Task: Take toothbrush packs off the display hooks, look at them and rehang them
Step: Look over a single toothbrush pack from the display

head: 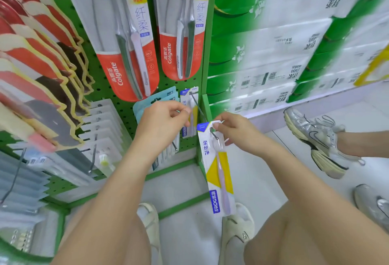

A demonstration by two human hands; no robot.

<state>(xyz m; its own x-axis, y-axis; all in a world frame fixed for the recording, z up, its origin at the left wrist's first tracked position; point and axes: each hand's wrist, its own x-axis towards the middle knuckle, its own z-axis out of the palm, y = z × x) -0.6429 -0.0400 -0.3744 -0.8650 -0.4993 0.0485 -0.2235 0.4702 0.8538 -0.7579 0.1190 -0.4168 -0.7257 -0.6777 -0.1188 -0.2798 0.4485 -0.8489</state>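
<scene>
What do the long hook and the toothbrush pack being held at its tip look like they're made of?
Display hook: looks like thin bare metal wire, grey with a dull sheen and a small ball tip. Toothbrush pack: seems printed card, white, yellow and blue, with a clear glossy plastic blister over the lilac brush. The right hand pinches its top.

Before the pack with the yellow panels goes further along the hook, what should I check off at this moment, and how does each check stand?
1. Right hand pinches the top of the FROG pack: ok.
2. Pack's hang hole is at the tip of the hook: ok.
3. Pack is pushed back along the hook to the pegboard: not ok, only at the tip.
4. Left hand steadies the packs already on the hook: cannot tell; its fingers are at them.
5. Pack hangs straight: ok.
</scene>
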